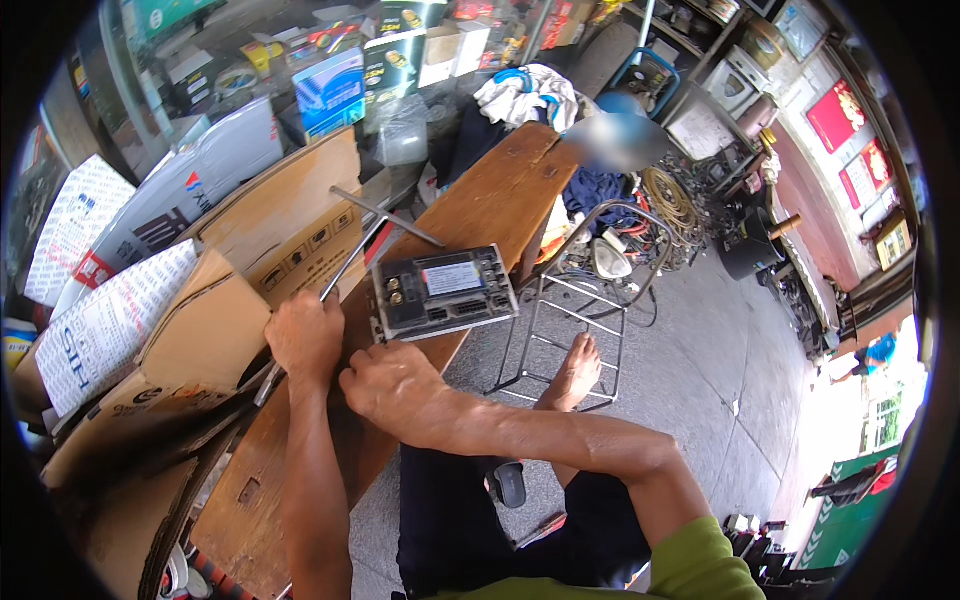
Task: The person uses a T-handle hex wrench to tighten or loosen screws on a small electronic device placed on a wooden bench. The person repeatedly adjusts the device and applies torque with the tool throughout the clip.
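My left hand is wrapped round the shaft of a metal T-handle wrench. Its crossbar points away from me, past the far left corner of a flat black electronic unit. The unit lies on a brown wooden bench, with a pale label, brass-coloured connectors and sockets on its upper face. At the unit's near left corner, my right hand is closed with its knuckles up. Whatever its fingers hold, if anything, is hidden under the hand.
Open cardboard boxes crowd the bench's left side. Beyond the bench's right edge stands a bare metal stool frame, with my bare foot beside it. Coiled cable and scrap lie farther back, near a black bucket.
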`<state>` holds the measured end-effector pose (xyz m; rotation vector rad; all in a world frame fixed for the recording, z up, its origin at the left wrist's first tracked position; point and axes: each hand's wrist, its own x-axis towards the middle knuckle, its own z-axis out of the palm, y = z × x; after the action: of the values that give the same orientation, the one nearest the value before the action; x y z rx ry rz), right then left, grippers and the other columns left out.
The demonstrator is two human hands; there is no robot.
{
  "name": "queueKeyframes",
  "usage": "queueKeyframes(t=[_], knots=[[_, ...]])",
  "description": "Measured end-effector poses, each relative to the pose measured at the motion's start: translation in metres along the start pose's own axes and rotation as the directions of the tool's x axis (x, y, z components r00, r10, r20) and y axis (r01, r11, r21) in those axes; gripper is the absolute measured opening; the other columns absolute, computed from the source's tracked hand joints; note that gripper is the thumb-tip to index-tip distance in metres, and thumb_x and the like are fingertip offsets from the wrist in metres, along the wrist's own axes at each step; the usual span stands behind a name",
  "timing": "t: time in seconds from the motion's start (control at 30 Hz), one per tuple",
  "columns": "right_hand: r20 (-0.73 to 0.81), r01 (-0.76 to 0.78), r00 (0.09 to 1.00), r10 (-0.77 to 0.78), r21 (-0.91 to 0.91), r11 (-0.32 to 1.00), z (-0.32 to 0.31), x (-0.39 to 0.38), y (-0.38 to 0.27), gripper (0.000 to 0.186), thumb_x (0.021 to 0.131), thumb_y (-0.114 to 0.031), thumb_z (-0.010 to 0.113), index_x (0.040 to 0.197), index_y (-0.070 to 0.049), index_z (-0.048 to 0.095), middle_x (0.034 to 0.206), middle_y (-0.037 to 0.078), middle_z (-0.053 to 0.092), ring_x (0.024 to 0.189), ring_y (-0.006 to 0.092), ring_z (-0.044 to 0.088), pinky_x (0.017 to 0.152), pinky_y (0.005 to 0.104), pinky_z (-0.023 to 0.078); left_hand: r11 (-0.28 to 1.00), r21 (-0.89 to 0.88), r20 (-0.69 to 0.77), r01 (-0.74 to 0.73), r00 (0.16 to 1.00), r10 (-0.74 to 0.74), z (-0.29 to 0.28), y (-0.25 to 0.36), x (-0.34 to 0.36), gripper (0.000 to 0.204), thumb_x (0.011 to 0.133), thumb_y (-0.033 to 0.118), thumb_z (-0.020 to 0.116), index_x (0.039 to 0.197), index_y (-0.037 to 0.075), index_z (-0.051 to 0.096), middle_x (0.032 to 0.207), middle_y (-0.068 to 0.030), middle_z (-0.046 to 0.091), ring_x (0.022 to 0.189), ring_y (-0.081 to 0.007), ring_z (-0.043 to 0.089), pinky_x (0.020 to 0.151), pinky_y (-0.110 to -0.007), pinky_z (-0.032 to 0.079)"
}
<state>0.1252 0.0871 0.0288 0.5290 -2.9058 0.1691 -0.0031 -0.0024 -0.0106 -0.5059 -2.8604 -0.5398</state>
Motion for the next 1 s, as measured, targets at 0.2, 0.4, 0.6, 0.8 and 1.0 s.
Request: queueKeyframes(t=[0.2, 0.4, 0.6, 0.8, 1.0], knots=[[-0.042, -0.119, 0.991, 0.129, 0.188, 0.975, -0.018, 0.000, 0.014, 0.016, 0.076, -0.010, 0.071, 0.087, -0.005, 0.061, 0.082, 0.010, 0.064, 0.077, 0.0276, 0.067, 0.069, 0.0396, 0.054, 0.999, 0.028, -0.015, -0.020, 1.000, 0.020, 0.002, 0.001, 0.003, 0.038, 0.090, 0.037, 0.067, 0.080, 0.001, 0.074, 0.079, -0.0231, 0.071, 0.076, -0.0426, 0.071, 0.072, -0.052, 0.057], [-0.093, -0.263, 0.944, 0.317, 0.370, 0.891, -0.067, -0.004, 0.076, 0.014, 0.086, -0.011, 0.060, 0.091, -0.001, 0.069, 0.088, 0.022, 0.068, 0.090, 0.0404, 0.067, 0.086, 0.0500, 0.053, 1.000, -0.021, 0.022, 0.023, 0.999, -0.023, -0.006, 0.005, 0.001, 0.030, 0.089, 0.032, 0.068, 0.086, 0.002, 0.074, 0.081, -0.0243, 0.071, 0.080, -0.0437, 0.070, 0.075, -0.053, 0.055], [0.010, -0.523, 0.770, 0.638, 0.584, 0.621, -0.089, -0.026, 0.124, 0.021, 0.089, -0.010, 0.058, 0.098, 0.001, 0.073, 0.092, 0.020, 0.072, 0.092, 0.0341, 0.069, 0.085, 0.0416, 0.054, 0.999, -0.030, 0.028, 0.029, 0.999, -0.028, -0.009, 0.007, 0.001, 0.029, 0.088, 0.030, 0.068, 0.086, 0.002, 0.074, 0.081, -0.0246, 0.071, 0.079, -0.0437, 0.070, 0.075, -0.053, 0.055], [0.029, -0.562, 0.768, 0.639, 0.508, 0.653, -0.074, -0.048, 0.150, 0.023, 0.093, -0.009, 0.056, 0.104, 0.003, 0.072, 0.079, 0.014, 0.071, 0.078, 0.0213, 0.070, 0.073, 0.0357, 0.055, 0.999, -0.021, 0.019, 0.027, 0.999, -0.026, -0.007, 0.006, 0.001, 0.031, 0.089, 0.031, 0.068, 0.084, 0.000, 0.074, 0.080, -0.0240, 0.071, 0.078, -0.0431, 0.070, 0.074, -0.052, 0.055], [-0.099, -0.671, 0.706, 0.702, 0.228, 0.706, -0.051, -0.049, 0.156, 0.019, 0.088, -0.011, 0.058, 0.093, 0.001, 0.071, 0.092, 0.025, 0.071, 0.096, 0.0426, 0.067, 0.093, 0.0485, 0.051, 0.999, -0.029, 0.014, 0.029, 0.999, -0.029, -0.005, 0.005, 0.002, 0.033, 0.089, 0.033, 0.068, 0.083, 0.001, 0.074, 0.080, -0.0238, 0.071, 0.078, -0.0426, 0.070, 0.075, -0.052, 0.054]])
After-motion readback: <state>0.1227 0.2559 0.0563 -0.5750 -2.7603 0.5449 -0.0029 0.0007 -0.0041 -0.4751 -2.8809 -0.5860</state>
